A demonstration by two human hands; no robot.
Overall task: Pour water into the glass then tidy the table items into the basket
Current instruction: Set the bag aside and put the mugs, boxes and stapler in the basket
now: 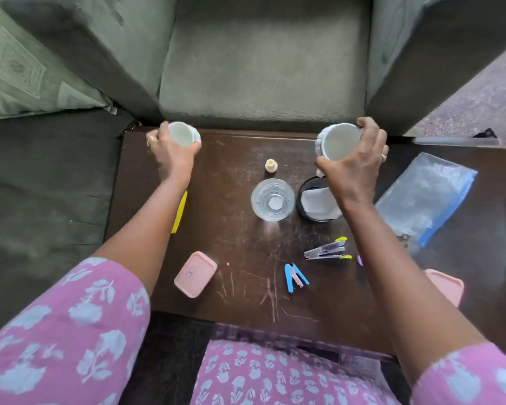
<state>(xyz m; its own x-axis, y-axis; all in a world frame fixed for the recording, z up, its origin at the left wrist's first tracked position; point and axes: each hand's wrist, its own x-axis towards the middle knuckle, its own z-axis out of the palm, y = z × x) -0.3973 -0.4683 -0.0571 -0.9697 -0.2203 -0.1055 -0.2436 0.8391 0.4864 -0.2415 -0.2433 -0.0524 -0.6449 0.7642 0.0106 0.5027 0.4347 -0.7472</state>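
Note:
A clear glass (273, 199) with water in it stands near the middle of the dark wooden table (240, 290). My left hand (170, 150) grips a small white cup (182, 133) at the table's far left corner. My right hand (355, 162) holds a larger white ribbed cup (338, 140) at the far right, above a black round container (304, 206) with white paper in it. No basket can be made out for certain.
On the table lie a small cream bottle cap (271, 165), a yellow strip (179, 211), a pink lidded box (195, 273), a blue stapler (295, 277), a grey-and-yellow stapler (327, 249), a blue-edged plastic pouch (424, 197) and another pink item (447, 286). A green sofa (260, 62) stands behind.

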